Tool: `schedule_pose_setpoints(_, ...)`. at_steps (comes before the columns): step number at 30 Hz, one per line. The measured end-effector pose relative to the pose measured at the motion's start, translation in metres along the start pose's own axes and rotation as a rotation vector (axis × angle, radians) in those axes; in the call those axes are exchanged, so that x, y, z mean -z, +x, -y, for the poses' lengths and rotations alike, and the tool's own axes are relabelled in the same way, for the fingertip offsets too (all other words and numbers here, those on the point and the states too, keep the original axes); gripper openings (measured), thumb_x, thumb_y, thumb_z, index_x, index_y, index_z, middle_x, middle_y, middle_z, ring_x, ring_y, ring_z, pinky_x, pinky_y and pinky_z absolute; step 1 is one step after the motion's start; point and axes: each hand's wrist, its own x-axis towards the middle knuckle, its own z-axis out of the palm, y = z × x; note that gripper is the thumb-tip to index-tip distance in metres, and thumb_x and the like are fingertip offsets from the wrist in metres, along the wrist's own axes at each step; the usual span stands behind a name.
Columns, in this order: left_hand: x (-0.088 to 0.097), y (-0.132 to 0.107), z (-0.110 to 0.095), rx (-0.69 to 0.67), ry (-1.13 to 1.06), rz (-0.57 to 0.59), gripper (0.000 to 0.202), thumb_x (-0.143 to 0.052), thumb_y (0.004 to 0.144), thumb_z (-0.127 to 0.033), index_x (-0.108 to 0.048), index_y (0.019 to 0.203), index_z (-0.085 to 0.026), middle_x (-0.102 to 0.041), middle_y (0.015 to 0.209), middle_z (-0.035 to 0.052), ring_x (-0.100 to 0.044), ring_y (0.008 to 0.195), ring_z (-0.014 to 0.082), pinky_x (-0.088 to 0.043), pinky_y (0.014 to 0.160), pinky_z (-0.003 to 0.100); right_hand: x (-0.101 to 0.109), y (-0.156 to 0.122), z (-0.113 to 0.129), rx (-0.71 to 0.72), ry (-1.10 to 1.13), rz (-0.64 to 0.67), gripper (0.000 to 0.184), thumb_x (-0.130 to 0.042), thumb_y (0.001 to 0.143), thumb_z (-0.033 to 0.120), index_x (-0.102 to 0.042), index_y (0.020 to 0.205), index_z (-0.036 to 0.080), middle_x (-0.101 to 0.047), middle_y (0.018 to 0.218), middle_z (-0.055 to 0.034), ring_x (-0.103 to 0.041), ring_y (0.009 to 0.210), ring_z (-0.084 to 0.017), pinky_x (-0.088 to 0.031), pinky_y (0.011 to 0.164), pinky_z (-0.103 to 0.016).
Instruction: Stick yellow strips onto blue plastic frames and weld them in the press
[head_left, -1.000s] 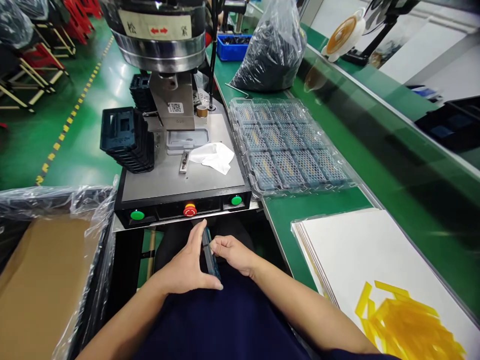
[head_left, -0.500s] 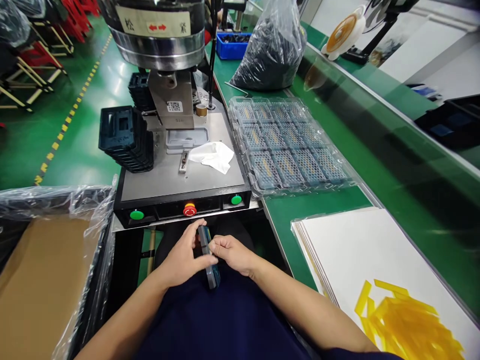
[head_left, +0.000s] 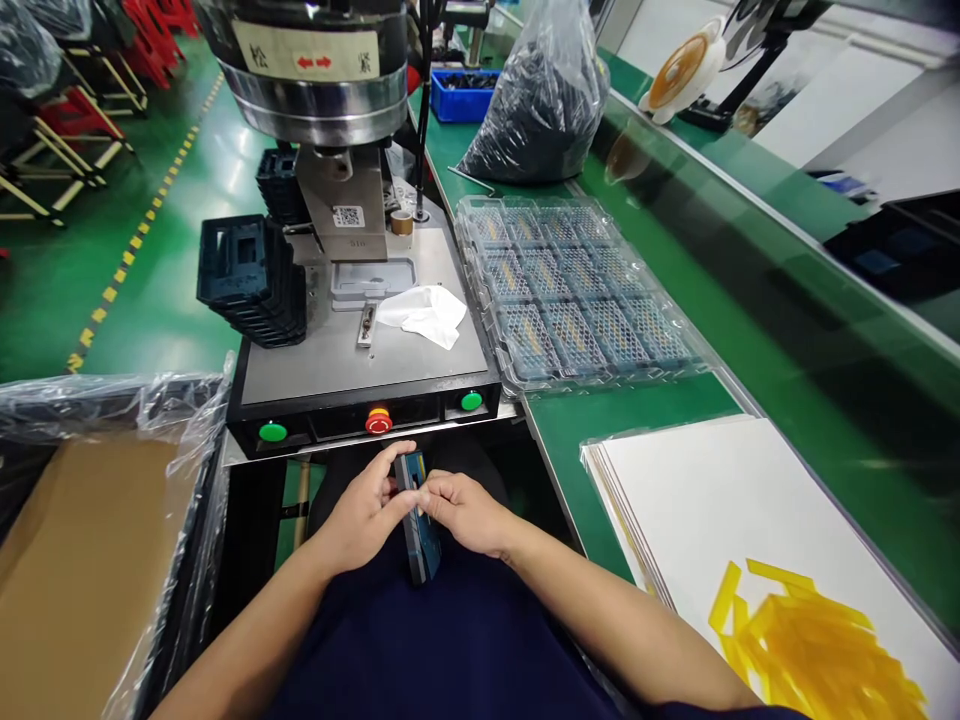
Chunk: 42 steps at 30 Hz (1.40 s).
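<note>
Over my lap, both hands grip a small flat dark part with a blue face point(head_left: 420, 535), held on edge. My left hand point(head_left: 367, 515) wraps its left side, thumb across the part and fingers curled at its top. My right hand point(head_left: 465, 512) pinches the part's right edge with its fingertips. Just above the hands runs the front panel of a press machine point(head_left: 360, 345) with two green buttons and a red stop button point(head_left: 379, 421).
Stacked black frames point(head_left: 251, 275) and a white cloth point(head_left: 426, 312) rest on the press plate. Clear blister trays point(head_left: 574, 300) lie on the green bench at right. White sheets point(head_left: 742, 520) carry yellow strips point(head_left: 817, 650). A plastic-lined carton point(head_left: 90, 540) stands at left.
My left hand went from fingers stretched along the part to curled round it. The part has tilted and slid slightly down between the hands.
</note>
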Motion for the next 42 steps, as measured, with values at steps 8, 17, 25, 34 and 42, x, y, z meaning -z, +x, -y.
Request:
schedule_pose_setpoints(8,0.004,0.007,0.015,0.015,0.038,-0.266,0.041,-0.038,0.088,-0.047,-0.060,0.112,-0.022,-0.064,0.111,0.0072,-0.060,0.097,0.0205,-0.052,0.082,0.034,-0.001,0.002,-0.002,-0.005,0.086,0.055,0.040,-0.049,0.086,0.050,-0.060,0.068,0.016,-0.047,0.073,0.0009,-0.043,0.064,-0.010,-0.034,0.060,-0.023)
schedule_pose_setpoints(17,0.002,0.006,0.009,0.054,-0.066,-0.250,0.047,-0.038,0.088,-0.049,-0.058,0.117,-0.018,-0.065,0.083,0.0035,-0.059,0.070,0.0141,-0.052,0.067,0.030,-0.003,0.003,-0.005,-0.080,0.357,0.071,0.049,-0.058,0.075,0.062,-0.056,0.064,0.014,-0.043,0.069,0.0026,-0.036,0.060,-0.008,-0.029,0.058,-0.024)
schedule_pose_setpoints(25,-0.003,0.002,0.003,0.058,-0.001,-0.197,0.048,-0.062,0.075,-0.040,-0.054,0.117,-0.021,-0.067,0.083,0.0026,-0.063,0.076,0.0171,-0.052,0.070,0.030,-0.002,0.003,-0.004,-0.051,0.408,0.107,0.050,-0.058,0.076,0.062,-0.051,0.061,0.015,-0.038,0.066,0.0038,-0.033,0.060,-0.008,-0.028,0.060,-0.024)
schedule_pose_setpoints(34,0.000,0.006,0.009,0.084,0.160,-0.377,0.041,-0.042,0.084,-0.051,-0.065,0.099,-0.021,-0.062,0.066,-0.0013,-0.058,0.057,0.0136,-0.048,0.057,0.026,-0.011,0.002,-0.010,-0.089,0.435,0.098,0.050,-0.061,0.073,0.062,-0.049,0.061,0.015,-0.039,0.062,0.0044,-0.032,0.058,-0.008,-0.026,0.057,-0.023)
schedule_pose_setpoints(42,0.009,0.006,0.019,-0.269,0.560,-0.419,0.028,-0.044,0.086,-0.034,-0.062,0.070,-0.020,-0.062,0.077,0.0016,-0.057,0.073,0.0140,-0.044,0.068,0.027,-0.018,0.001,-0.004,-0.007,0.418,-0.003,0.047,-0.060,0.075,0.061,-0.054,0.062,0.016,-0.048,0.072,0.0007,-0.043,0.068,-0.011,-0.036,0.066,-0.025)
